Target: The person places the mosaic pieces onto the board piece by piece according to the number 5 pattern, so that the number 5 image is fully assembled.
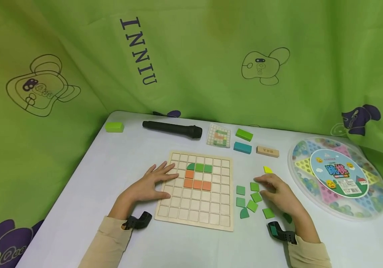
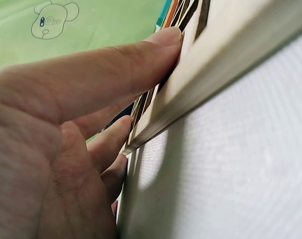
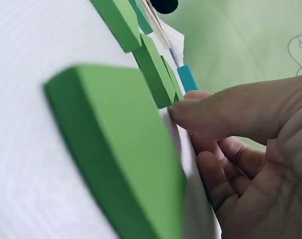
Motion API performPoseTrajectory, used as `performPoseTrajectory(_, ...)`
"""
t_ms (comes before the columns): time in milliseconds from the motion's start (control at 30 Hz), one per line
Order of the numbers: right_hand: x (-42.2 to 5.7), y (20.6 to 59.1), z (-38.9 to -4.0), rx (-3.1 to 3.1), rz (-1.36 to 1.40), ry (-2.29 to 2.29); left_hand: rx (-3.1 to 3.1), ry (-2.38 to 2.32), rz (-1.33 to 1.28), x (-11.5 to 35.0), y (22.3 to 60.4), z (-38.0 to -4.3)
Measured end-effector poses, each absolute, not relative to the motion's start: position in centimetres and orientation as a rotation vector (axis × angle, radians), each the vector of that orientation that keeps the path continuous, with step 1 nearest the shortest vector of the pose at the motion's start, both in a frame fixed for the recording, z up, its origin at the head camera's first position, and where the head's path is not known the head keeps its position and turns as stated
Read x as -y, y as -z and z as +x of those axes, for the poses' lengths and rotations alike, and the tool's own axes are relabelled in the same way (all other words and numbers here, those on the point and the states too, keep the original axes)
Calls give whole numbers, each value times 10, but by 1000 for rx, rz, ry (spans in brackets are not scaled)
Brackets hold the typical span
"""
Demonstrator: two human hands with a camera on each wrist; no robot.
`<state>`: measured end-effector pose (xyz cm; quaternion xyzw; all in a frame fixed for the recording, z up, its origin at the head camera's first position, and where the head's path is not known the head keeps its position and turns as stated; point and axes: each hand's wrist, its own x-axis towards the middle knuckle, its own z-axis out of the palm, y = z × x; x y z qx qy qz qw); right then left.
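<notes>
The wooden grid board [image 1: 199, 216] lies on the table. Near its top sit a green quarter-round tile [image 1: 191, 167], green square tiles [image 1: 199, 168] and several orange tiles [image 1: 197, 184]. My left hand [image 1: 153, 184] rests on the board's left side with fingers spread; in the left wrist view its thumb [image 2: 136, 62] lies on the rim. Right of the board, my right hand [image 1: 276, 190] hovers low, fingers loosely bent, beside a light green square tile [image 1: 254, 187] and below a yellow quarter-round tile [image 1: 267, 170]. Nothing shows between its thumb and fingers in the right wrist view.
Loose green tiles [image 1: 240, 202] lie between board and right hand. Behind stand a pattern card [image 1: 219, 136], a black microphone [image 1: 173, 128], green [image 1: 244, 134], blue [image 1: 243, 147] and wooden [image 1: 267, 151] blocks. A round game box [image 1: 338, 178] sits far right; another green block [image 1: 114, 127] far left.
</notes>
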<state>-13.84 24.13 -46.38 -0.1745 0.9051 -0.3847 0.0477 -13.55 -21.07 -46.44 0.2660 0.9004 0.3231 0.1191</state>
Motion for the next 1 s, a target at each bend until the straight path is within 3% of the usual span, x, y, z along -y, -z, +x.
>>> performPoseTrajectory(533, -219, 453, -135, -2792, -329, 1163, -2621, -973, 809, 211, 462, -135)
performPoseTrajectory(1000, -157, 445, -164, -2628, -496, 1254, -2635, -962, 821, 212, 465, -135)
